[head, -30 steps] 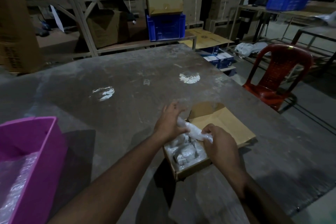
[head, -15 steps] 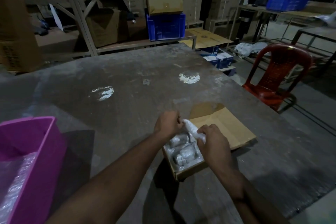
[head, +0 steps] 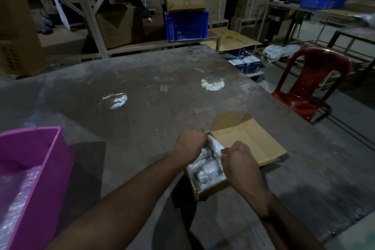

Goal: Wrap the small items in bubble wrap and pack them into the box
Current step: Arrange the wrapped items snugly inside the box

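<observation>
Pressing a wrapped bundle into our box near the surface's right edge, left hand and right hand fingers curled tight on it, pink bin at left edge.

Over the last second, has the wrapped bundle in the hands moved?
Yes. The wrapped bundle has gone down into the cardboard box, between the left hand and right hand.
</observation>
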Demonstrator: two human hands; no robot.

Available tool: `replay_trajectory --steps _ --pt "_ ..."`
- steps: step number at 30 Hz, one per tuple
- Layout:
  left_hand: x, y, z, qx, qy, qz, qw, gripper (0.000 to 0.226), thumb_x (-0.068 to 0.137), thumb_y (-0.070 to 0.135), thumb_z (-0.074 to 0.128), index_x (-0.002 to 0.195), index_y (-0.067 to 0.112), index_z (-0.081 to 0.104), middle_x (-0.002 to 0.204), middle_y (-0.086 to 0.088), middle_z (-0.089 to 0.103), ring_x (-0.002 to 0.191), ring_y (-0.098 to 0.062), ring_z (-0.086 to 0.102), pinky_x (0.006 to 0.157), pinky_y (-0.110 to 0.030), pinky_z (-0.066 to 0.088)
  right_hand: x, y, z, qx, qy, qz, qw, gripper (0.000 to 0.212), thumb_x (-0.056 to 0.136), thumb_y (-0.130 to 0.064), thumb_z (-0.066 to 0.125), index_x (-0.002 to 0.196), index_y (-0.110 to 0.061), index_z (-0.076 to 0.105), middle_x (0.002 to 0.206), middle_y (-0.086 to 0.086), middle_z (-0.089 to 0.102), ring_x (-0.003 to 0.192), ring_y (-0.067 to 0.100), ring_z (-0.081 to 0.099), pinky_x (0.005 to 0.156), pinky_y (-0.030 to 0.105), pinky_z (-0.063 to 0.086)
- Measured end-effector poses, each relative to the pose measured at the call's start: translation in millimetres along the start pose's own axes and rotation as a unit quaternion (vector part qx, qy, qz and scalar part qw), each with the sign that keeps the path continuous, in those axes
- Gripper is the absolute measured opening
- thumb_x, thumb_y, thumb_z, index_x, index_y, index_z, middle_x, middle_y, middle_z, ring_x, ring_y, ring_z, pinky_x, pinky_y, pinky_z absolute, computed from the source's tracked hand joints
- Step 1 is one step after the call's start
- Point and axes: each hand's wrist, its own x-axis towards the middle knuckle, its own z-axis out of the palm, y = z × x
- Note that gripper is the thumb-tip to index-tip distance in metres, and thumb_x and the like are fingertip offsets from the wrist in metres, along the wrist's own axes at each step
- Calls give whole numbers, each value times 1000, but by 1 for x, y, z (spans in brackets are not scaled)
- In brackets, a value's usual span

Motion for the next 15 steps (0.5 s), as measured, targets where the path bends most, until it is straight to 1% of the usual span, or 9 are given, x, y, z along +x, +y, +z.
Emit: replay_trajectory --steps 2,4,6,9,13,15 --pt "0 2 2 -2 -2 2 1000 26 93 13 55 106 22 74 106 -2 74 93 -22 68 73 -33 51 -1 2 1 -14 -11 -19 1000 25 97 -20 52 117 -19 68 105 4 52 100 21 49 77 30 42" --pt "2 5 6 10 -9 4 1000 24 97 18 52 106 18 74 107 -5 73 102 -23 64 79 -35 50 -1 5 4 -22 -16 -29 999 28 96 -17 52 118 -20 69 103 4 55 99 22 50 76 31 43" --pt "3 10 7 26 -15 -4 1000 26 100 29 51 104 15 73 108 -6 72 107 -24 59 83 -36 48 1 5 5 -34 -19 -31 999 27 92 -12 56 112 -19 73 98 6 59 95 24 54 75 34 46" --pt "5 15 9 15 1 -41 999 27 101 35 55 102 16 74 107 -5 72 110 -22 59 82 -34 47 2 2 4 -47 -13 -21 999 19 83 -8 65 95 -16 77 87 7 61 88 27 58 68 35 48" --pt "11 18 9 -40 13 -89 995 35 99 44 57 99 14 76 103 -7 73 108 -25 60 80 -33 45 0 0 3 -48 0 -11 999 23 82 -6 64 98 -17 75 92 6 59 94 26 54 71 35 47" --pt "11 22 7 -39 21 -101 994 35 97 46 59 99 15 76 103 -6 73 106 -25 61 76 -31 43 -1 0 4 -41 13 4 999 17 83 -8 68 95 -18 75 90 4 59 92 24 54 69 33 49"
